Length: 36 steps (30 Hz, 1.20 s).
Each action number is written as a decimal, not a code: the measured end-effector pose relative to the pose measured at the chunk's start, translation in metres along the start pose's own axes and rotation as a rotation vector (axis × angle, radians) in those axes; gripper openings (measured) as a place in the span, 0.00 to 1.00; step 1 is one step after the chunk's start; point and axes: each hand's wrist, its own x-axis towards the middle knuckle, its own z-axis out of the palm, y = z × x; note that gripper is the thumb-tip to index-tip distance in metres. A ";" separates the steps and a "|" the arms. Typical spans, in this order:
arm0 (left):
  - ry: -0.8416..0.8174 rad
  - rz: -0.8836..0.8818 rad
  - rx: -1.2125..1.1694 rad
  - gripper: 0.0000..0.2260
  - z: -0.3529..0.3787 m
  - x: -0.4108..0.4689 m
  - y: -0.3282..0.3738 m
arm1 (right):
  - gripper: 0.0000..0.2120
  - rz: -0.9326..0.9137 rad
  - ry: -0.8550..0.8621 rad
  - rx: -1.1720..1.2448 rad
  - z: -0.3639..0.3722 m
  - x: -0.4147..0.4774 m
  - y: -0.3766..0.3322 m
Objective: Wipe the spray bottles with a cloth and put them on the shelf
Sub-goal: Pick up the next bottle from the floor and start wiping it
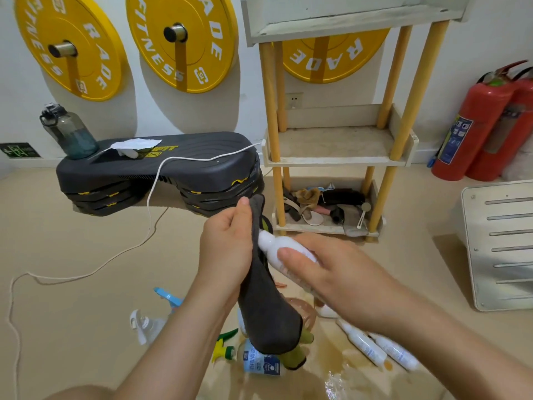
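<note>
Early days: left hand [225,246] grips cloth [265,298], right hand [340,272] grips bottle [277,245]; shelf [331,145] shows none yet, spare bottles [366,345] on floor [72,255].

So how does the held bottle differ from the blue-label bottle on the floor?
The held bottle is gripped by the right hand, raised against the cloth; the blue-label bottle lies on the floor. The held bottle looks plain white; the blue-label bottle bears a blue label.

Gym room, yellow weight plates [182,41] on wall, aerobic step [161,168]
</note>
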 end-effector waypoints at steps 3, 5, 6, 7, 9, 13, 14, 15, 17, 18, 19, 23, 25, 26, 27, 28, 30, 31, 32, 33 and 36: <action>0.023 -0.126 -0.103 0.24 0.000 0.003 -0.003 | 0.19 -0.147 0.268 -0.585 0.010 -0.002 0.000; 0.041 -0.229 -0.214 0.22 0.001 0.003 -0.002 | 0.20 -0.218 0.382 -0.580 0.011 0.001 0.007; 0.037 -0.273 -0.269 0.21 0.001 0.003 0.000 | 0.20 -0.231 0.418 -0.496 0.010 0.003 0.011; 0.024 -0.304 -0.335 0.19 0.002 0.003 0.001 | 0.19 -0.203 0.399 -0.348 0.008 0.005 0.013; -0.021 -0.338 -0.507 0.15 0.002 0.003 0.006 | 0.13 -0.087 0.217 0.138 0.002 0.006 0.009; -0.194 -0.318 -0.672 0.16 0.001 -0.005 0.017 | 0.16 0.115 -0.020 0.833 -0.002 0.002 -0.008; -0.218 -0.291 -0.649 0.17 0.003 -0.009 0.018 | 0.17 0.126 0.008 0.840 -0.001 0.002 -0.010; -0.230 -0.263 -0.606 0.18 0.006 -0.013 0.020 | 0.16 0.127 0.057 0.813 0.001 0.002 -0.011; -0.242 -0.192 -0.479 0.20 0.012 -0.019 0.020 | 0.13 0.110 0.167 0.709 0.006 0.004 -0.011; -0.245 -0.153 -0.403 0.21 0.015 -0.021 0.018 | 0.14 0.096 0.229 0.657 0.009 0.005 -0.011; -0.242 -0.117 -0.331 0.22 0.018 -0.024 0.016 | 0.14 0.076 0.298 0.611 0.014 0.007 -0.009; -0.282 -0.043 -0.161 0.26 0.032 -0.042 0.002 | 0.10 -0.060 0.599 0.454 0.017 0.014 -0.003; -0.363 -0.026 -0.209 0.23 0.037 -0.049 -0.001 | 0.09 -0.077 0.637 0.514 0.012 0.018 0.000; -0.372 -0.019 -0.234 0.22 0.037 -0.049 0.000 | 0.09 -0.067 0.623 0.573 0.011 0.019 0.000; -0.363 -0.016 -0.258 0.22 0.036 -0.048 0.001 | 0.09 -0.057 0.598 0.640 0.010 0.020 0.000; -0.352 -0.025 -0.288 0.23 0.035 -0.046 0.003 | 0.10 -0.053 0.564 0.708 0.011 0.020 0.000; -0.322 -0.095 -0.399 0.25 0.033 -0.040 0.011 | 0.10 -0.055 0.478 0.823 0.018 0.018 -0.004; -0.299 -0.141 -0.472 0.24 0.031 -0.035 0.014 | 0.10 -0.055 0.428 0.847 0.023 0.017 -0.006; -0.274 -0.183 -0.531 0.23 0.030 -0.031 0.016 | 0.09 -0.053 0.389 0.836 0.027 0.016 -0.007; -0.250 -0.217 -0.570 0.21 0.029 -0.029 0.017 | 0.09 -0.049 0.361 0.802 0.031 0.016 -0.006; -0.265 -0.266 -0.681 0.16 0.031 -0.034 0.016 | 0.11 -0.062 0.341 0.728 0.029 0.016 -0.004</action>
